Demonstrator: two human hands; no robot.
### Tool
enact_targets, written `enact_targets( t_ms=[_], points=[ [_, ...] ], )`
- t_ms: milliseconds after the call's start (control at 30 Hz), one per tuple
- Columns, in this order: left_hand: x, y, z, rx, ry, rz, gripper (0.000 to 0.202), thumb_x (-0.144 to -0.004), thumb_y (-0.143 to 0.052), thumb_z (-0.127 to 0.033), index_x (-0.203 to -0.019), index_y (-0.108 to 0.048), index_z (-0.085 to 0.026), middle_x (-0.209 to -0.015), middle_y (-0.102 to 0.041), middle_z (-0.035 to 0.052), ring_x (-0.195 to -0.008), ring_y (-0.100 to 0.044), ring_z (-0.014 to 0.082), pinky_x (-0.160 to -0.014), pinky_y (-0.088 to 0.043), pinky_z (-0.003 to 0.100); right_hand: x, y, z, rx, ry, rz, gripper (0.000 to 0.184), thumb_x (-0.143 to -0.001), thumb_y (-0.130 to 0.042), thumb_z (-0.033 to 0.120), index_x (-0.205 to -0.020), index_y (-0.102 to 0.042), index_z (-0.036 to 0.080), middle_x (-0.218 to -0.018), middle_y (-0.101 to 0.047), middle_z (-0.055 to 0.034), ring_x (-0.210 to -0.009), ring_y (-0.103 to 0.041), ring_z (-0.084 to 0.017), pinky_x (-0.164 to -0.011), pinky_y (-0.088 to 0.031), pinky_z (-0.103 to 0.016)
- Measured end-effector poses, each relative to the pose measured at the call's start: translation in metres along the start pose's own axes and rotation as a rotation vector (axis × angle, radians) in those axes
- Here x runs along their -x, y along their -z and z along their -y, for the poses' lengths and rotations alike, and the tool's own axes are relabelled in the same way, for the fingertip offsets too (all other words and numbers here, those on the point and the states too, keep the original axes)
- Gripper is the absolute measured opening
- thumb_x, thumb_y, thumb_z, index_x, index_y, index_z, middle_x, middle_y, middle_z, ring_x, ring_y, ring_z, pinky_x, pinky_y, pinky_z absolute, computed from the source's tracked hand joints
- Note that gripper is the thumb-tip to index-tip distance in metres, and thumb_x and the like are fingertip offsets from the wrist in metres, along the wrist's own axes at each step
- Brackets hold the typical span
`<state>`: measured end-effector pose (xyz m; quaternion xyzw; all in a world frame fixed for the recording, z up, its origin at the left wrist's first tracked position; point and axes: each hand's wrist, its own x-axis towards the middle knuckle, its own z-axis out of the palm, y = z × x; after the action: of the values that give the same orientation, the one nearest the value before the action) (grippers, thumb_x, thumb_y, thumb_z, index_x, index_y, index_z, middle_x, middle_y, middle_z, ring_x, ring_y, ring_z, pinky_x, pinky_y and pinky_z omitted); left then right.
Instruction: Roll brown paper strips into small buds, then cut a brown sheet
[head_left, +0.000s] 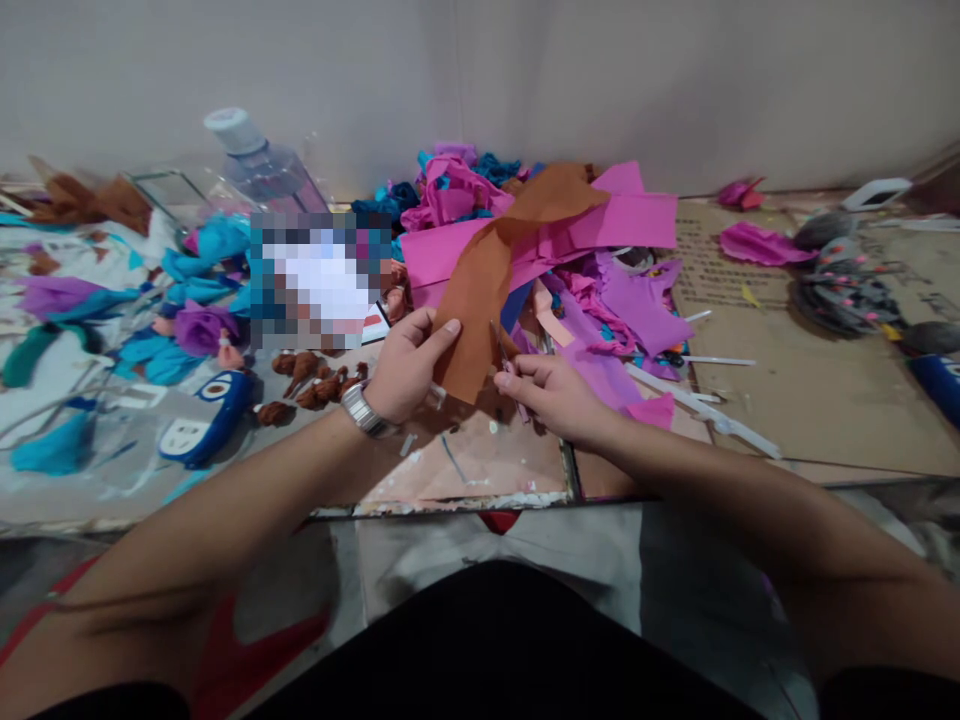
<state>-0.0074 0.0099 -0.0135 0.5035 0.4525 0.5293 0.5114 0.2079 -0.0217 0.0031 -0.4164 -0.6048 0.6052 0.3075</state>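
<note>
A long strip of brown crepe paper [476, 285] runs from the pile at the back down towards me. My left hand [407, 368], with a metal watch [363, 410] on its wrist, pinches the strip's left edge near the lower end, thumb on top. My right hand [559, 393] grips small scissors [501, 350], their blades pointing away from me at the strip's right edge. Whether the blades cut into the paper I cannot tell. Under the strip lie pink paper pieces [630, 222] and purple scraps [641, 305].
Blue and purple paper flowers [206, 328] crowd the left, beside a blue-and-white power strip [204, 418]. Small brown twisted pieces [322, 388] lie left of my hand. A capped bottle [262, 165] stands behind. Cardboard [750, 370] covers the right, with a dark pincushion-like object [847, 290].
</note>
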Motion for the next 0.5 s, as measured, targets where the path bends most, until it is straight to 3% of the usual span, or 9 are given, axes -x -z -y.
enact_targets(
  t_ms=[167,333,500],
  points=[
    [-0.0054,0.0008,-0.0019,-0.007,-0.076,-0.028,0.042,-0.075,-0.089,-0.048,-0.095,-0.064,-0.021,-0.095,-0.071,0.0012,-0.085,-0.066,0.0176,-0.079,-0.055,0.029,0.0013,0.0011,-0.0009,0.134,0.028,0.007,0.044,-0.095,-0.065,0.057,-0.072,-0.051,0.021,-0.050,-0.047,0.0072,-0.044,-0.042,-0.008,-0.044,-0.027,-0.021],
    [-0.0082,0.0053,0.0012,-0.059,-0.094,-0.059,0.035,-0.082,-0.083,-0.049,-0.090,-0.065,-0.020,-0.086,-0.067,-0.0001,-0.073,-0.060,0.0140,-0.068,-0.050,0.026,0.0032,0.0015,-0.0021,0.262,0.039,0.049,0.042,-0.096,-0.064,0.056,-0.076,-0.058,0.020,-0.053,-0.051,0.0053,-0.048,-0.046,-0.009,-0.049,-0.030,-0.022],
    [-0.0109,0.0074,-0.0023,-0.002,-0.139,-0.172,0.033,-0.082,-0.083,-0.046,-0.089,-0.064,-0.020,-0.085,-0.066,-0.0005,-0.073,-0.059,0.0131,-0.068,-0.050,0.024,0.0035,0.0014,-0.0046,0.322,0.062,0.065,0.043,-0.096,-0.064,0.056,-0.075,-0.057,0.019,-0.053,-0.046,0.0066,-0.049,-0.041,-0.008,-0.050,-0.026,-0.023]
  ],
)
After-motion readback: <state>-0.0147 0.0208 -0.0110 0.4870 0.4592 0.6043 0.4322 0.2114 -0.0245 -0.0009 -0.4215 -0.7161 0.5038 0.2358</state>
